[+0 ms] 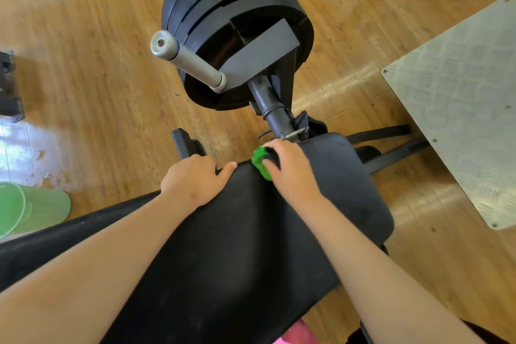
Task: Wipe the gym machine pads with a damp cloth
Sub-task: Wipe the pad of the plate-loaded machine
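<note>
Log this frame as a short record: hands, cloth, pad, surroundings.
left hand: holds the far edge of the black pad, fingers over it, thumb on top
right hand: grips the green cloth, pressing it on the pad near the same edge
cloth state: bunched, mostly hidden under the hand
beyond the pad: weight plates, stacked
floor level: green container at left, metal plate at right, wooden floor
</note>
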`<action>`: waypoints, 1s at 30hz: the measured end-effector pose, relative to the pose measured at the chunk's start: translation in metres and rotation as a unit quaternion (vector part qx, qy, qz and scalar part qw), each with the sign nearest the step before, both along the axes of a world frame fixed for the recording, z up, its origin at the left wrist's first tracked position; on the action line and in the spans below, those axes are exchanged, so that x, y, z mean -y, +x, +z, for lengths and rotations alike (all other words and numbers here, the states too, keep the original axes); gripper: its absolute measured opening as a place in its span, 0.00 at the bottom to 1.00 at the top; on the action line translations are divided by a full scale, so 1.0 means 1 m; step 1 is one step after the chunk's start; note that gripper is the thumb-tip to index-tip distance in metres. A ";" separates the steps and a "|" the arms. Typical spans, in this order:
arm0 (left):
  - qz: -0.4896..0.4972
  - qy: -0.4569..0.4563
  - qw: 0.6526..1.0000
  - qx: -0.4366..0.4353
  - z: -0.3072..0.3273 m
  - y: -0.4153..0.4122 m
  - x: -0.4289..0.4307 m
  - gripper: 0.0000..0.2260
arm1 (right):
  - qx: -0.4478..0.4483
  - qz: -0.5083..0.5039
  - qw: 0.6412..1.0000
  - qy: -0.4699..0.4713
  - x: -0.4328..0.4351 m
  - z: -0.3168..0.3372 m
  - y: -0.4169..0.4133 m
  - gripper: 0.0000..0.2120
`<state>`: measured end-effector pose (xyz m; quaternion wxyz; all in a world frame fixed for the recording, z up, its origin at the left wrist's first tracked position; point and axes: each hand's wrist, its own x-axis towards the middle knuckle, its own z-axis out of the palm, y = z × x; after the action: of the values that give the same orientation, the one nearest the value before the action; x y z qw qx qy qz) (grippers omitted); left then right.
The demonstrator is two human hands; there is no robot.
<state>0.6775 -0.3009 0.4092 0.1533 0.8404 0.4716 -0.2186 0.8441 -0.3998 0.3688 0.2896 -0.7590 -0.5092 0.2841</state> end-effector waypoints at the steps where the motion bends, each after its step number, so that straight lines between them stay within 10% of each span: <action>1: 0.000 0.005 1.000 0.002 0.000 0.000 0.000 0.30 | -0.004 0.011 1.000 0.008 0.001 0.002 -0.008 0.13; 16: -0.012 0.005 1.000 -0.009 0.001 0.000 0.000 0.31 | 0.055 -0.145 0.984 -0.091 0.037 -0.039 0.072 0.12; 30: -0.014 -0.012 1.000 -0.006 0.007 0.004 0.002 0.29 | -0.034 -0.043 0.998 -0.018 0.069 -0.005 -0.007 0.12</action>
<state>0.6814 -0.3029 0.4160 0.1576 0.8435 0.4584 -0.2315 0.8371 -0.4690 0.3641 0.3048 -0.7752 -0.4609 0.3061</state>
